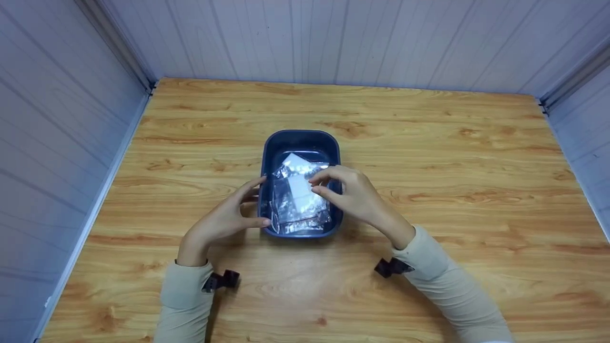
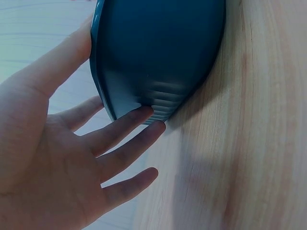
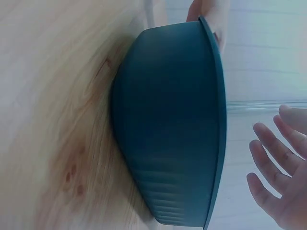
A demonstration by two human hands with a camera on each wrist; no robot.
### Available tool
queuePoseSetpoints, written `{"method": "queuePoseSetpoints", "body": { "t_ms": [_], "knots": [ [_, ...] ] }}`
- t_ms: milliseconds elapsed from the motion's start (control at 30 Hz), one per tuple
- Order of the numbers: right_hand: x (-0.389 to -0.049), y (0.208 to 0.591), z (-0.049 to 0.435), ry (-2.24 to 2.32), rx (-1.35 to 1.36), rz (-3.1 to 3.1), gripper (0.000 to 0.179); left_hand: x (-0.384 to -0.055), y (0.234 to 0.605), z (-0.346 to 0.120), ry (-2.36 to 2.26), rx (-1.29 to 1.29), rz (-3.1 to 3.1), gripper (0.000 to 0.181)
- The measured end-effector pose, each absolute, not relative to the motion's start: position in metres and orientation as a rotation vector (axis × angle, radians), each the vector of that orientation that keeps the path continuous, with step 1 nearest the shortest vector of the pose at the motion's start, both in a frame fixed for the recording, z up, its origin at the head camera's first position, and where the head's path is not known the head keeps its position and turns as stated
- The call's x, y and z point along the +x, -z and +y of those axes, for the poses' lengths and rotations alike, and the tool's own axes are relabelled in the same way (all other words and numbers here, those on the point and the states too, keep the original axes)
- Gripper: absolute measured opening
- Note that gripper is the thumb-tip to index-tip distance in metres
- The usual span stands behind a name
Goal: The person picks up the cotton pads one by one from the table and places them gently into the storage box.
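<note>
A dark blue plastic basin (image 1: 301,138) stands on the wooden table. Inside lie several clear plastic bags (image 1: 284,202), overlapping, with white cards or slips (image 1: 300,190) in or on them. My left hand (image 1: 228,213) rests against the basin's left side, thumb and forefinger spread at the rim. In the left wrist view its other fingers (image 2: 132,120) reach along the outer wall, fairly straight. Over the bags hovers my right hand (image 1: 350,193), fingers loosely bent. The right wrist view shows that hand's fingers (image 3: 276,153) spread above the rim, with nothing seen between them.
Pale panelled walls (image 1: 314,43) enclose the table (image 1: 452,157) at the back and both sides. Each forearm wears a small black camera mount, one at the left cuff (image 1: 223,281) and one at the right cuff (image 1: 391,267).
</note>
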State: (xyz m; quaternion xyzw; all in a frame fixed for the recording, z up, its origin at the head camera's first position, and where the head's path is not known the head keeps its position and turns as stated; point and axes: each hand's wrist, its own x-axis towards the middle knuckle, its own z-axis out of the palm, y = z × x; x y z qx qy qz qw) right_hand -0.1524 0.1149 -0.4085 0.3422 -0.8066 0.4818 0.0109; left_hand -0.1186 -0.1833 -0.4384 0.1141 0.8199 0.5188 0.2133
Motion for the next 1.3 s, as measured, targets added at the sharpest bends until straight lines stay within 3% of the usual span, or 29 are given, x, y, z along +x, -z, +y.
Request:
{"method": "queuePoseSetpoints", "body": {
  "t_ms": [900, 1300],
  "knots": [
    [-0.118, 0.407, 0.181, -1.527, 0.800, -2.388, 0.014, -0.120, 0.441, -0.186, -1.351, 0.374, 2.370, 0.096],
    [-0.109, 0.401, 0.225, -1.408, 0.601, -2.385, 0.022, -0.120, 0.435, -0.193, -1.333, 0.356, 2.400, 0.096]
  ]
}}
